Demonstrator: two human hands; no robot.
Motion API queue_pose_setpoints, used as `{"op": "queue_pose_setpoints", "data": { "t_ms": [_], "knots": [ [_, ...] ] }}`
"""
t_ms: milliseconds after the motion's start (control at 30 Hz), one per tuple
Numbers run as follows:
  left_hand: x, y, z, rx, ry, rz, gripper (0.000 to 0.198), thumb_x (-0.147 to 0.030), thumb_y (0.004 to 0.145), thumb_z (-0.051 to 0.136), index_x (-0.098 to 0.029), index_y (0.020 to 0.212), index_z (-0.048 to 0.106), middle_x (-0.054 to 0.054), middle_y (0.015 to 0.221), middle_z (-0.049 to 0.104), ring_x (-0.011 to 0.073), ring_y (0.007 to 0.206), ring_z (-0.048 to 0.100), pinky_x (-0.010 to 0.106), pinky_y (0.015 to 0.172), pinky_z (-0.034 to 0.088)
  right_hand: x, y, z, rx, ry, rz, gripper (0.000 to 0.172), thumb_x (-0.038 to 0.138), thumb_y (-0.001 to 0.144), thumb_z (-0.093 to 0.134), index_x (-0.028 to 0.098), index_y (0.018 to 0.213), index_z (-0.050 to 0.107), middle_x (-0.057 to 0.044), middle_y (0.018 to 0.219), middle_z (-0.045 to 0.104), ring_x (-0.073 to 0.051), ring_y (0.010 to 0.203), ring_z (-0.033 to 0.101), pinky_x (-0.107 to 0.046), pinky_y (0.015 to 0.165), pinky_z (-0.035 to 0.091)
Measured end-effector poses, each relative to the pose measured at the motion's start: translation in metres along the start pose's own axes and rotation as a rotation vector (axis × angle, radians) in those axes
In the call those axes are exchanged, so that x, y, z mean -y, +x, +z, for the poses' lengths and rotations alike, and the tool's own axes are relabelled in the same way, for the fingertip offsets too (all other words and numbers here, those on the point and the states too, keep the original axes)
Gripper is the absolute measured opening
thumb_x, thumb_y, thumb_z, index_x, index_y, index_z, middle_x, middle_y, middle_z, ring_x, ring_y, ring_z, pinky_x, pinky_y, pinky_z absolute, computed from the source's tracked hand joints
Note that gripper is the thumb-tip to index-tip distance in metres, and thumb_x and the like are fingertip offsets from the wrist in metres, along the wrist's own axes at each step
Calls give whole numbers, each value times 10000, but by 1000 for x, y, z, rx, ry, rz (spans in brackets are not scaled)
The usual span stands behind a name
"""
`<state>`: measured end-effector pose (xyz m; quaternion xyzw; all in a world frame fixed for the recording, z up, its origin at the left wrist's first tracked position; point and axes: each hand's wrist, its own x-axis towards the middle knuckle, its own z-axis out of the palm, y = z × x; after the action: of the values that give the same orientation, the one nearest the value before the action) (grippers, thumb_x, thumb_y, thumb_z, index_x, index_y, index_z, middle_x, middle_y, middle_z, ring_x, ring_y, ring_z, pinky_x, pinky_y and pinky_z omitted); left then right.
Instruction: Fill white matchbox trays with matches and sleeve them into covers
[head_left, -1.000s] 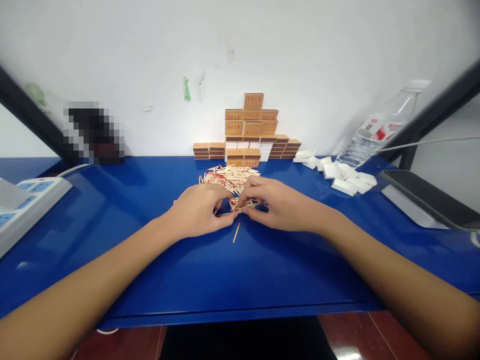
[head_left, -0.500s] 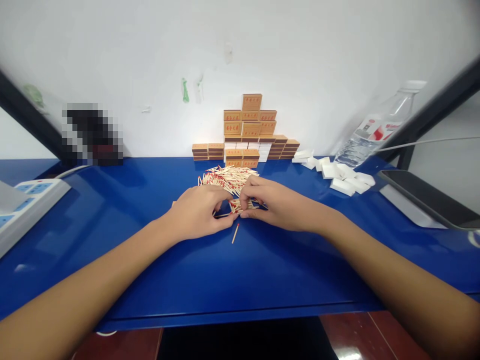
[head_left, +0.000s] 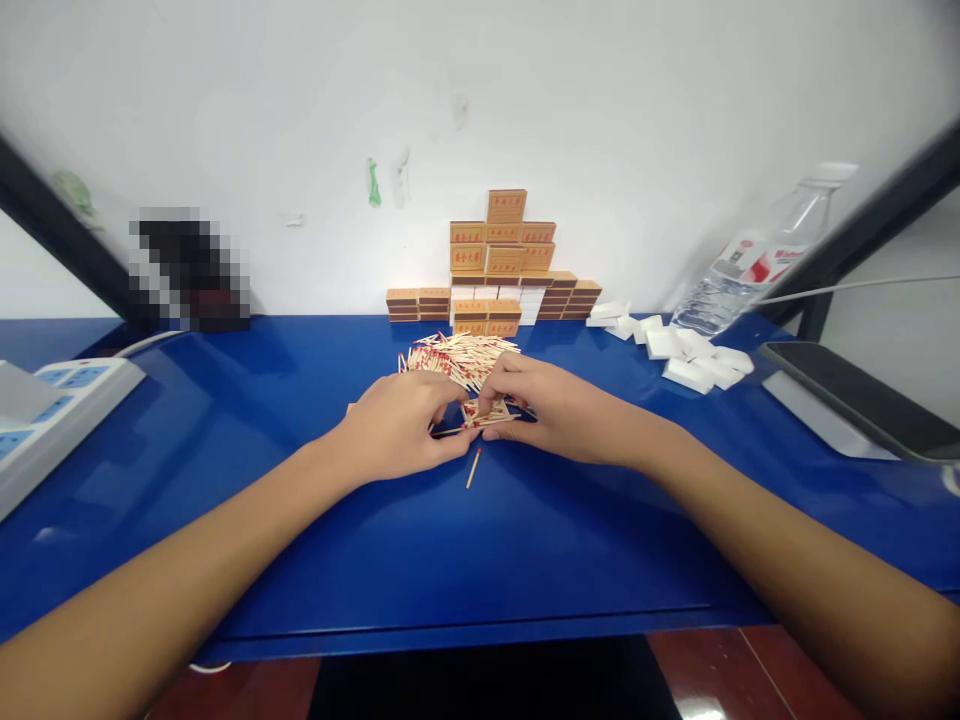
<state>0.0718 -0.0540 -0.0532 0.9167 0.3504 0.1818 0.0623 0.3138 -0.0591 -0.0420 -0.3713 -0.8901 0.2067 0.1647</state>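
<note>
Between my two hands, a small white matchbox tray point(head_left: 504, 404) lies on the blue table, filled with red-tipped matches. My left hand point(head_left: 401, 425) curls around the tray's left end, thumb at its near side. My right hand point(head_left: 544, 405) has its fingers bent down onto the matches in the tray, the thumb at the near edge; its fingertips are partly hidden. A few matches poke out past the tray near the right fingers. Just beyond the hands spreads a heap of loose matches point(head_left: 469, 355). One single match point(head_left: 474, 468) lies in front of the hands.
Stacked matchboxes point(head_left: 504, 260) stand against the wall. White empty trays point(head_left: 690, 350) lie at the right, near a water bottle point(head_left: 757, 255) and a phone point(head_left: 862, 400) on a white block. A power strip point(head_left: 82, 405) sits at the left. The table's front edge point(head_left: 480, 640) is close.
The right index finger has shifted slightly over the tray, and its tip now sits apart from the thumb. More of the matches in the tray show. The left hand keeps its hold.
</note>
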Motion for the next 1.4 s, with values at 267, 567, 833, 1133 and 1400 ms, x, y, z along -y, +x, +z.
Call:
{"op": "queue_pose_setpoints", "data": {
  "t_ms": [267, 567, 833, 1133, 1400],
  "knots": [
    [0, 1, 1, 13, 8, -4, 258, -421, 930, 668, -176, 861, 709, -4, 718, 635, 146, 636, 543, 309, 623, 375, 0, 1, 1, 13, 16, 19, 66, 260, 956, 744, 207, 961, 705, -44, 1024, 601, -190, 892, 571, -321, 747, 449],
    [0, 0, 1, 7, 9, 0, 248, -419, 921, 674, -183, 857, 713, -4, 711, 651, 142, 618, 530, 298, 605, 353, -2, 1, -4, -33, 22, -18, 148, 361, 961, 752, 227, 1020, 733, -45, 1022, 608, -206, 929, 578, -343, 786, 454],
    [0, 1, 0, 1, 20, 12, 253, -406, 914, 673, -175, 811, 683, 5, 712, 652, 145, 619, 542, 297, 592, 352, 2, 0, 0, -16, 8, -21, 170, 375, 956, 761, 229, 1041, 745, -46, 1022, 603, -208, 924, 570, -341, 771, 442],
    [0, 0, 1, 27, -11, -28, 257, -428, 917, 667, -181, 896, 737, 1, 712, 650, 150, 623, 552, 302, 612, 372, 2, 1, 3, -2, -34, -7, 156, 343, 955, 767, 212, 1029, 724, -49, 1032, 613, -204, 917, 576, -332, 764, 434],
    [-1, 0, 0, 17, -7, -3, 232, -404, 905, 688, -179, 908, 746, 1, 712, 653, 152, 633, 558, 302, 618, 382, 0, 2, 4, 0, -12, -18, 134, 313, 953, 762, 226, 1033, 700, -45, 1030, 611, -207, 923, 573, -325, 769, 427]
  ]
}}
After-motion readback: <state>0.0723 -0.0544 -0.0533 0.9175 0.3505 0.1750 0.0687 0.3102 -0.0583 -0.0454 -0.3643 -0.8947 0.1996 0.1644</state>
